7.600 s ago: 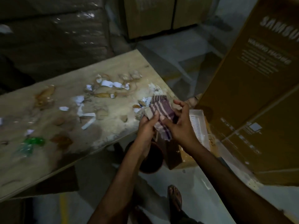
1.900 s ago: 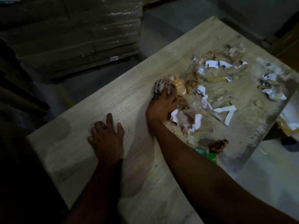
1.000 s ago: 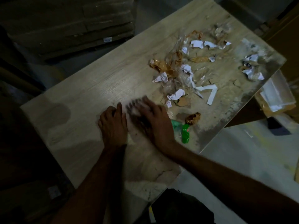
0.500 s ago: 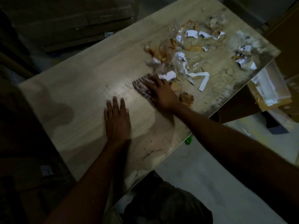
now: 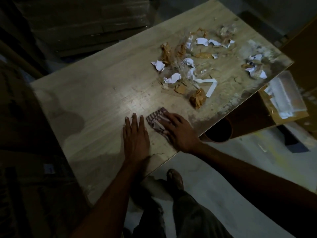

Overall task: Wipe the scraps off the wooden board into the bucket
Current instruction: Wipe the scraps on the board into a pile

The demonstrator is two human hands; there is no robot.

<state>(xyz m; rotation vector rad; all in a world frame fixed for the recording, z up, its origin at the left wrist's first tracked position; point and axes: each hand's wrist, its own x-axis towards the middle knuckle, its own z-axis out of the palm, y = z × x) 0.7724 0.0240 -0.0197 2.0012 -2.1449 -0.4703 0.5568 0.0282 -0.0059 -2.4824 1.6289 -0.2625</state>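
Note:
The light wooden board (image 5: 96, 93) fills the middle of the view. Scraps of white paper, brown tape and clear plastic (image 5: 185, 66) lie bunched on its far right part, with a smaller heap (image 5: 254, 67) near the right corner. My right hand (image 5: 178, 131) presses a striped purple and white cloth (image 5: 157, 120) flat on the board near its front edge. My left hand (image 5: 135, 134) lies flat beside it, fingers spread, holding nothing. The brown bucket (image 5: 218, 133) stands on the floor under the board's right front edge, partly hidden by the board.
A cardboard box with white plastic inside (image 5: 284, 100) sits to the right of the bucket. Wrapped stacks (image 5: 82, 23) stand behind the board. My leg and sandalled foot (image 5: 175, 179) are on the pale floor below the board's edge.
My right hand has drawn the cloth back from the scrap heap toward the board's front edge. The left hand has stayed flat on the board. The green scrap is no longer on the board.

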